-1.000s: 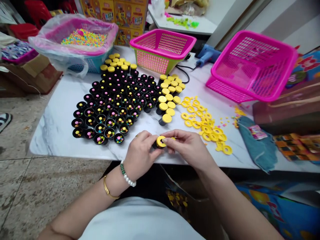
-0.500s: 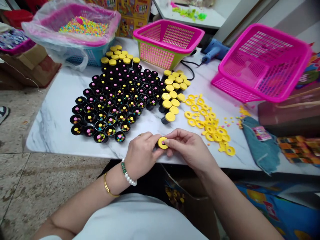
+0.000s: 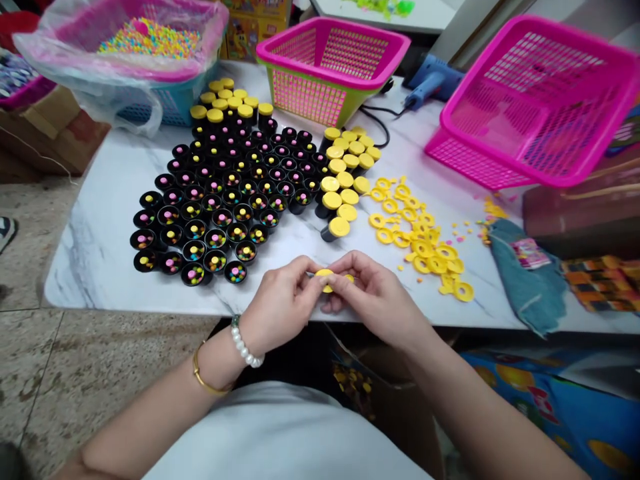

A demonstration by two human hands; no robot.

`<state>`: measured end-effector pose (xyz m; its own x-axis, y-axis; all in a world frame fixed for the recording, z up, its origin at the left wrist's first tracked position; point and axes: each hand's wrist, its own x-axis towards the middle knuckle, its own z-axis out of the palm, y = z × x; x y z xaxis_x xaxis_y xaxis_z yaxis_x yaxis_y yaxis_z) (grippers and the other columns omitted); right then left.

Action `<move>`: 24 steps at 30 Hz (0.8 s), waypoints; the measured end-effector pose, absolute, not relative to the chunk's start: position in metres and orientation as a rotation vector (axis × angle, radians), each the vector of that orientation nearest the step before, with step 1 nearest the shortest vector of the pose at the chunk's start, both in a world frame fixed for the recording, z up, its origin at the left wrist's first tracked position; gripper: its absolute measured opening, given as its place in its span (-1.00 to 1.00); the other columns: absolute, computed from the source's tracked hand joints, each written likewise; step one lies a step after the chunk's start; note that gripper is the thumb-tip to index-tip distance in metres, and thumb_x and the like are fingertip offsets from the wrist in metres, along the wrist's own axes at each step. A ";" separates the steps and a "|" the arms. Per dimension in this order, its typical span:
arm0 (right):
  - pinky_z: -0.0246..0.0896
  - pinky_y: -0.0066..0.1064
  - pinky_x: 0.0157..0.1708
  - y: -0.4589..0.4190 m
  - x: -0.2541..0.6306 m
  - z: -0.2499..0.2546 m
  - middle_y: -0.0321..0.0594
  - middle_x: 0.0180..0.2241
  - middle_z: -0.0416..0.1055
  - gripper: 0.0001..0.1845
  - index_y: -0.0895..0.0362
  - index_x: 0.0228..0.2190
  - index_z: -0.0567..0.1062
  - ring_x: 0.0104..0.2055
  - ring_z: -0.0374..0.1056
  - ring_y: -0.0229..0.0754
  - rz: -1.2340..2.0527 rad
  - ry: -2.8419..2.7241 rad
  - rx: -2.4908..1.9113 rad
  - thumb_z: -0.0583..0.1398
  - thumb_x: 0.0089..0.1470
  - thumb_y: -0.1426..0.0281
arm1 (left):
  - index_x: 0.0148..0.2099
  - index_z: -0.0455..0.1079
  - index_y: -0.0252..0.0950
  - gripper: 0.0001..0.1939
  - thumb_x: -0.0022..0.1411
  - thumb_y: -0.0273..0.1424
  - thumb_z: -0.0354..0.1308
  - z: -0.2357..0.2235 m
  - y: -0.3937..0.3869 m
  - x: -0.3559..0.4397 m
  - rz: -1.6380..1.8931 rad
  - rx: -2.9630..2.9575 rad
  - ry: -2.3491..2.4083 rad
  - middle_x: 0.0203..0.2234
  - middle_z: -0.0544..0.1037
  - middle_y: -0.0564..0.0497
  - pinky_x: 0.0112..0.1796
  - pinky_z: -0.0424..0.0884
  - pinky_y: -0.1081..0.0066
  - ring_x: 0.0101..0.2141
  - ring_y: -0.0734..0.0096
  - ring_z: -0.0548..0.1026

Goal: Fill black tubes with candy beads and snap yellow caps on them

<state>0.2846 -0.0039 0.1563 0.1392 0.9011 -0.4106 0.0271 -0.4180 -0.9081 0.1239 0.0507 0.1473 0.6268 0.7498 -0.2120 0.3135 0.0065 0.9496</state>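
At the table's front edge, my left hand (image 3: 285, 297) and my right hand (image 3: 375, 297) meet with fingers closed around a yellow lid (image 3: 324, 273). Both thumbs rest against it, and whatever is below the lid is hidden by my fingers. A second small yellow piece (image 3: 349, 278) shows between the fingers of my right hand; its shape is partly covered. Left of my hands stand many black cups (image 3: 215, 238) holding coloured beads, with pink or yellow knobs in their centres. Just beyond my hands is a group of yellow-capped cups (image 3: 339, 227). Loose yellow rings (image 3: 421, 248) lie to the right.
A plastic-lined basket of coloured beads (image 3: 150, 39) stands back left. A pink-and-green basket (image 3: 320, 100) and a tilted pink basket (image 3: 530, 143) are behind. A blue heat-gun-like tool (image 3: 431, 83) trails a black cord. A blue-green cloth (image 3: 523, 280) lies right.
The yellow ring with a pink centre seen between my hands has turned under my thumbs, its centre now covered. A second yellow piece shows in my right fingers. The view shifted slightly.
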 end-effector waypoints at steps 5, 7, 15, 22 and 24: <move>0.06 -0.59 -0.73 -0.006 0.283 0.150 -0.49 -0.63 0.27 -0.52 0.11 -0.38 0.31 -0.71 0.22 -0.41 1.339 -0.908 -1.648 0.34 -0.11 0.04 | -0.04 0.38 -0.22 -0.77 0.34 -0.27 0.03 0.142 0.039 0.124 0.533 1.666 0.914 -0.62 0.37 0.19 -0.57 0.20 0.56 -0.63 0.56 0.32; -0.08 -0.61 -0.77 -0.008 0.285 0.148 -0.52 -0.67 0.22 -0.55 0.11 -0.39 0.32 -0.74 0.09 -0.45 1.329 -0.889 -1.652 0.35 -0.10 0.08 | 0.02 0.36 -0.23 -0.73 0.29 -0.32 0.12 0.138 0.033 0.125 0.660 1.796 0.923 -0.56 0.41 0.16 -0.51 0.26 0.54 -0.57 0.54 0.35; 0.31 -0.48 -0.56 -0.015 0.299 0.157 -0.25 -0.50 0.47 -0.62 0.19 -0.39 0.50 -0.55 0.39 -0.32 1.501 -0.716 -1.396 0.38 -0.15 0.17 | 0.00 0.37 -0.25 -0.76 0.33 -0.34 0.04 0.127 0.029 0.124 0.681 2.289 0.978 -0.29 0.44 -0.01 -0.35 0.38 0.46 -0.36 0.41 0.44; -0.27 -0.67 -0.79 0.008 0.294 0.151 -0.60 -0.75 0.16 -0.57 0.11 -0.33 0.30 -0.78 -0.06 -0.50 1.595 -0.950 -1.541 0.35 -0.07 0.14 | -0.04 0.42 -0.25 -0.78 0.28 -0.37 0.13 0.127 0.039 0.126 0.661 2.175 0.913 -0.42 0.46 0.05 -0.38 0.30 0.48 -0.44 0.46 0.41; -0.27 -0.68 -0.79 0.009 0.290 0.150 -0.61 -0.75 0.14 -0.58 0.10 -0.33 0.26 -0.78 -0.08 -0.50 1.565 -1.004 -1.582 0.31 -0.02 0.12 | -0.02 0.42 -0.25 -0.76 0.28 -0.35 0.13 0.126 0.039 0.126 0.632 2.172 0.916 -0.43 0.49 0.04 -0.36 0.32 0.47 -0.42 0.43 0.44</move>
<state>0.2897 0.0091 0.1497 -0.0242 0.8834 -0.4680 0.0571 -0.4661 -0.8829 0.1261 0.0386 0.1258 0.6330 0.7563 0.1650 0.4223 -0.5160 0.7453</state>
